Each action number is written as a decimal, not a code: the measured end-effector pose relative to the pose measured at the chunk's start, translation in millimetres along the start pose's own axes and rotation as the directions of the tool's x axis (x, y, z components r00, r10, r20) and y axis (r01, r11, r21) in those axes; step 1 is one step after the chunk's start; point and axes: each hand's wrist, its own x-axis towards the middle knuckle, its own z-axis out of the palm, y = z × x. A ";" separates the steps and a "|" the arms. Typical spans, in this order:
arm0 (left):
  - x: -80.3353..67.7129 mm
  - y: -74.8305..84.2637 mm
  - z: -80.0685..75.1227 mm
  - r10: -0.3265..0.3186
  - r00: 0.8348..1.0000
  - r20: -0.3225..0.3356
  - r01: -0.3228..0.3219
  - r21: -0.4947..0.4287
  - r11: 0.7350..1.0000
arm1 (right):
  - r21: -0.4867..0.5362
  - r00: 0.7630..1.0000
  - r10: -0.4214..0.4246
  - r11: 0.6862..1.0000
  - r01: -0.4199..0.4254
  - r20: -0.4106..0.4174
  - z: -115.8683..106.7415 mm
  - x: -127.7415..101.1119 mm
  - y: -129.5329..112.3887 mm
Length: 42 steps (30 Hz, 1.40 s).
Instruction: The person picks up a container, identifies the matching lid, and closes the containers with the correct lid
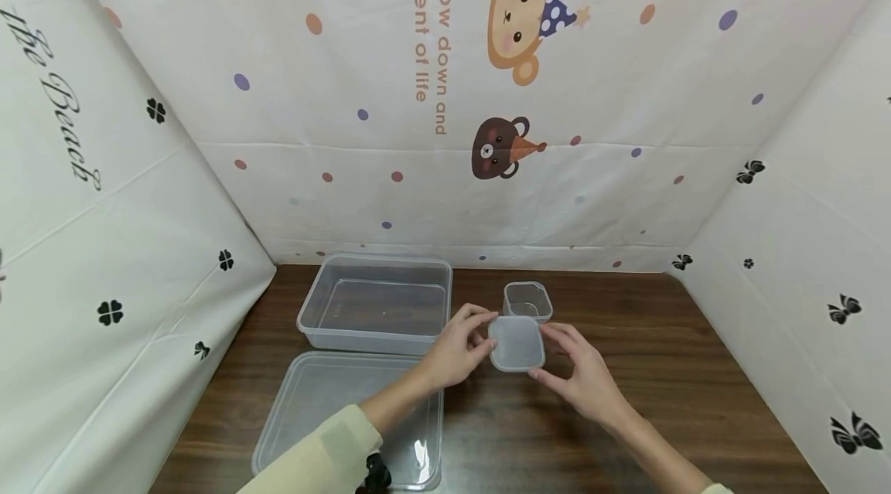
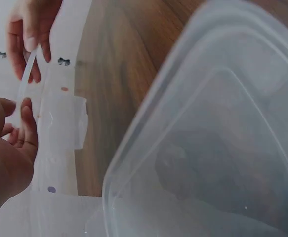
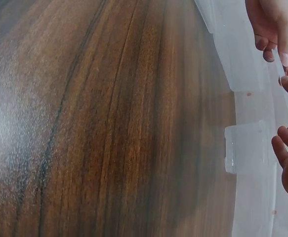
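You hold a small, square, translucent plastic lid with rounded corners between both hands, level and raised off the brown wood-grain table, near the middle of the scene. It is cloudy-clear, with a raised rim around a flat centre panel; in the left wrist view it appears edge-on as a thin pale strip. Your left hand pinches the lid's left edge, fingers curled over the far-left corner and thumb below, the forearm in a pale yellow sleeve coming in from the near left. Your right hand takes the right edge, fingers arched across the far-right corner and thumb at the near-right corner, the wrist bare. Both hands are partly closed on the lid, gripping with the fingertips rather than the palm. Just beyond the lid stands a small, square, clear plastic container, open-topped and upright. To the far left sits a large rectangular clear plastic tub, and nearer, under your left forearm, a large rectangular clear plastic lid lies flat on the table.
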 end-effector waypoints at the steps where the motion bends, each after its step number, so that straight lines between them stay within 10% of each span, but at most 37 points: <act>1: -0.2 0.3 -0.3 -0.010 1.000 0.002 0.010 -0.004 1.000 | -0.001 1.000 -0.001 1.000 0.001 0.004 0.3 -0.1 0.2; 42: -0.2 2.5 0.7 0.001 0.991 0.137 -0.018 0.127 0.992 | 0.019 0.998 -0.026 0.999 0.027 -0.057 2.1 -2.1 5.7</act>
